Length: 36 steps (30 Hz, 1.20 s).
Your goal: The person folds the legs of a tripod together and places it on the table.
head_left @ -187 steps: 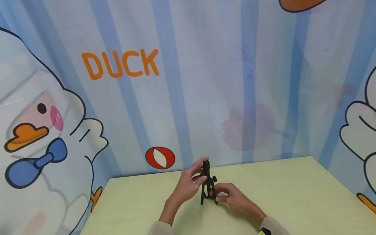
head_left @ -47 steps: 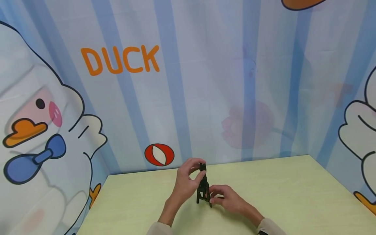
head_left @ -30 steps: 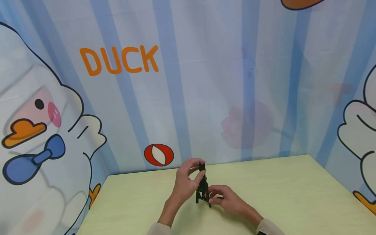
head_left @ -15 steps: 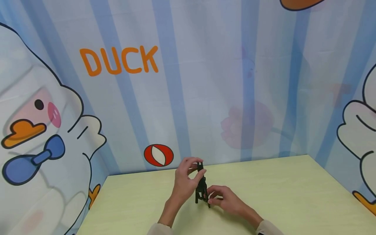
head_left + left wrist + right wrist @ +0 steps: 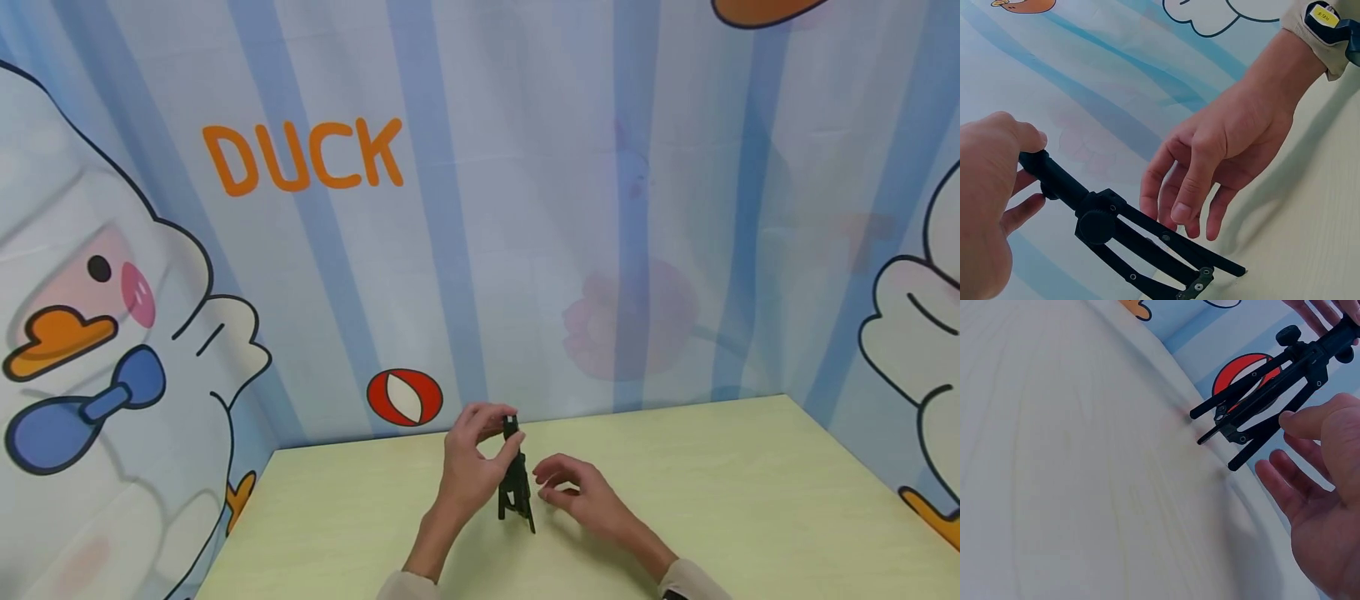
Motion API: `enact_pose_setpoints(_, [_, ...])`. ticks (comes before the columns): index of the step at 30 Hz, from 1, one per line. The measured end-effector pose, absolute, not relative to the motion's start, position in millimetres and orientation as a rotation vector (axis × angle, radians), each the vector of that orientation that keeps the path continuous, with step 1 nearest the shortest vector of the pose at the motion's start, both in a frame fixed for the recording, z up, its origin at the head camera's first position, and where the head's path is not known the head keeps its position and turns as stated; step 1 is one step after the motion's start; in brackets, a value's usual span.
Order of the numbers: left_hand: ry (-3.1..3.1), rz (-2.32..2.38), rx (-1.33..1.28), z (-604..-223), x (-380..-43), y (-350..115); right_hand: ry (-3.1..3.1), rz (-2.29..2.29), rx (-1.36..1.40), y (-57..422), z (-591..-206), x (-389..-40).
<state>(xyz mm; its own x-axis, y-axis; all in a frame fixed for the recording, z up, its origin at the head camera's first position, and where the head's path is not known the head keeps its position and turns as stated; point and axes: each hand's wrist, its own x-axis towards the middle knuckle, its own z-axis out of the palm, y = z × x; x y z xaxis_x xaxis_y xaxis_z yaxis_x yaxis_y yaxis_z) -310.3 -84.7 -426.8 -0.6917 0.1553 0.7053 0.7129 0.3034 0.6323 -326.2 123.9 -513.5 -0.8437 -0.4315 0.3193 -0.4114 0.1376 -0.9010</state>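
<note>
Leaning slightly left in the lower centre of the head view, one small black tripod has its narrow top upward and its spread lower end toward the bottom edge. Two hands are at or near it. The left hand grasps the top, thumb on one side and fingers on the other. The right hand is released: its fingers curve loosely, hold nothing and lie just beside the tripod, a gap between. Two knobs show in the right wrist view, one upper knob and one side knob. The long axis runs nearly upright in the head view, upper left to lower right in the left wrist view, and upper right toward lower left in the right wrist view. Whether every foot touches the tabletop I cannot tell.

One left sleeve and one right sleeve enter at the bottom edge. Behind hangs a blue-striped backdrop printed with the orange word DUCK at upper left, one red-and-white ball and one large white duck at the left edge.
</note>
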Motion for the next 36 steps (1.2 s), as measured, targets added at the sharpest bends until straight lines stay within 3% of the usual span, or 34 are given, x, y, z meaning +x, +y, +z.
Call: enact_pose_setpoints(36, [-2.083, -1.517, -0.836, -429.3, -309.8, -90.1, 2.254, -1.804, -1.057, 120.0, -521.2, -326.7])
